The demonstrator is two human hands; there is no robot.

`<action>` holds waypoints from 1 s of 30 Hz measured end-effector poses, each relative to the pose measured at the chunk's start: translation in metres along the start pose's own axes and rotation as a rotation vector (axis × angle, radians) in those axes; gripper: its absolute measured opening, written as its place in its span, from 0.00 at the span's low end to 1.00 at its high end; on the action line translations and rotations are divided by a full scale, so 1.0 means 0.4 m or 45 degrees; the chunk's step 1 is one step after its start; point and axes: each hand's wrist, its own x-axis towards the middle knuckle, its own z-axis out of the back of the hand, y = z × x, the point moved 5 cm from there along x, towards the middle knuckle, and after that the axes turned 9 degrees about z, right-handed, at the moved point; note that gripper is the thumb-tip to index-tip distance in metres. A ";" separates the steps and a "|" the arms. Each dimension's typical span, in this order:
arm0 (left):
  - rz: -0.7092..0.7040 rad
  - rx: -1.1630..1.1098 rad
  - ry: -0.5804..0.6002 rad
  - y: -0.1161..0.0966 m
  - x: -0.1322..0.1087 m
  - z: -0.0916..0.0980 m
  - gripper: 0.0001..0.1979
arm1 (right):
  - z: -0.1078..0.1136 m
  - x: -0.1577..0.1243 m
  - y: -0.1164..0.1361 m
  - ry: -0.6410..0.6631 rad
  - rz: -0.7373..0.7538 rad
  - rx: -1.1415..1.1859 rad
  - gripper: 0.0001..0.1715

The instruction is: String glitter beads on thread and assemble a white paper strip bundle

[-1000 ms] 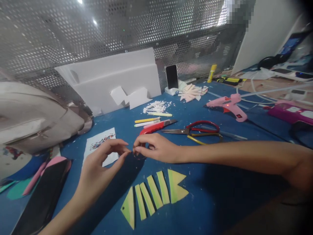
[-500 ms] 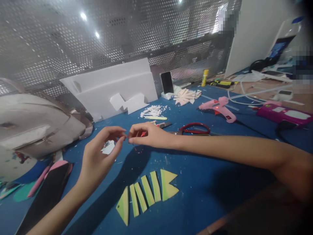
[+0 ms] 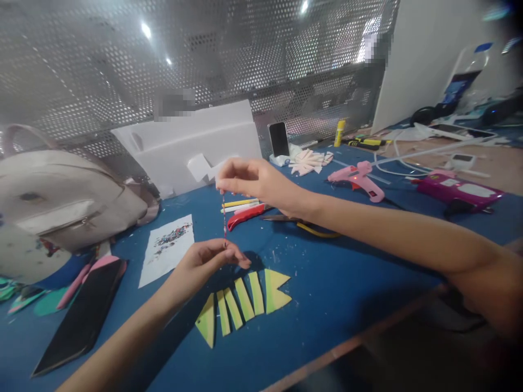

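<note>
A thin reddish beaded string [image 3: 224, 215] hangs upright between my hands. Its top end is pinched by the fingertips of my right hand [image 3: 249, 179], raised over the desk. Below, my left hand [image 3: 214, 256] meets the lower end, thumb pressed towards the fingers; the contact itself is partly hidden. Left of it lies a white sheet of paper [image 3: 149, 267] with many small mixed-colour beads [image 3: 171, 237]. In front of my left hand lies a yellow-green fish cut into strips [image 3: 244, 299], its pieces spaced apart on the blue desk.
A red-handled cutter [image 3: 245, 216], pens [image 3: 241, 204] and scissors [image 3: 316, 230] lie past my hands. To the right are a pink glue gun [image 3: 357, 179] and a magenta device [image 3: 457, 190]. A backpack [image 3: 73, 201] stands left; a phone [image 3: 279, 139] leans behind.
My hands have moved apart, right hand up and left hand down, with the beaded string now stretched between them. The bead-covered paper has come into fuller view.
</note>
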 end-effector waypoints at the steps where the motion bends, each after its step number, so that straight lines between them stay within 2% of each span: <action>1: 0.024 -0.051 -0.015 0.006 -0.005 0.005 0.15 | 0.008 0.000 0.002 -0.029 -0.027 -0.001 0.06; 6: 0.116 -0.247 -0.097 0.053 -0.028 0.035 0.16 | 0.046 -0.011 -0.013 -0.092 -0.142 -0.063 0.08; 10: 0.123 -0.255 -0.157 0.073 -0.050 0.052 0.20 | 0.048 -0.036 -0.041 -0.081 -0.295 -0.069 0.11; 14: 0.099 -0.081 -0.187 0.069 -0.083 0.072 0.20 | 0.016 -0.057 -0.037 -0.042 -0.380 -0.059 0.11; 17: 0.094 0.164 -0.143 0.066 -0.122 0.081 0.19 | -0.016 -0.059 -0.008 -0.020 -0.377 -0.074 0.10; 22: 0.045 0.468 -0.134 0.081 -0.197 0.060 0.30 | -0.065 -0.046 0.055 0.026 -0.343 -0.058 0.10; 26: -0.038 0.537 -0.210 0.096 -0.215 0.029 0.23 | -0.108 -0.037 0.095 0.105 -0.284 -0.022 0.11; 30: -0.068 0.491 -0.280 0.102 -0.208 0.022 0.19 | -0.153 -0.040 0.112 0.179 -0.274 0.049 0.09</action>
